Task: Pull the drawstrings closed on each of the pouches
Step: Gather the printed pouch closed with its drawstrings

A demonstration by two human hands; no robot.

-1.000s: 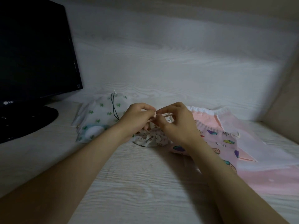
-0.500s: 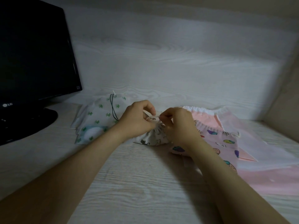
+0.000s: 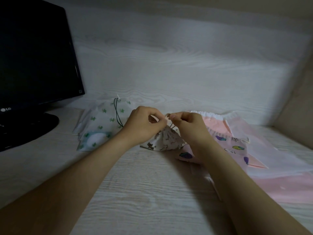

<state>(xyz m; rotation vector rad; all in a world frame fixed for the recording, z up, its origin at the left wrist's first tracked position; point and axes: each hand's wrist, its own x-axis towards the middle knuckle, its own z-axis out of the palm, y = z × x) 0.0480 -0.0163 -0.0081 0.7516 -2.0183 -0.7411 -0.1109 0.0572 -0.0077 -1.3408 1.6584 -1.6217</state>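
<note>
Cotton cat-print pouch lies at centre, cactus pouch at its nine o'clock; left hand and right hand each pinch its drawstring, best pulled evenly toward nine and three o'clock.

At least four pouches, two hands, one monitor.

Bare forearms run to frame edge; L hand & R hand, slim fingers.
</note>
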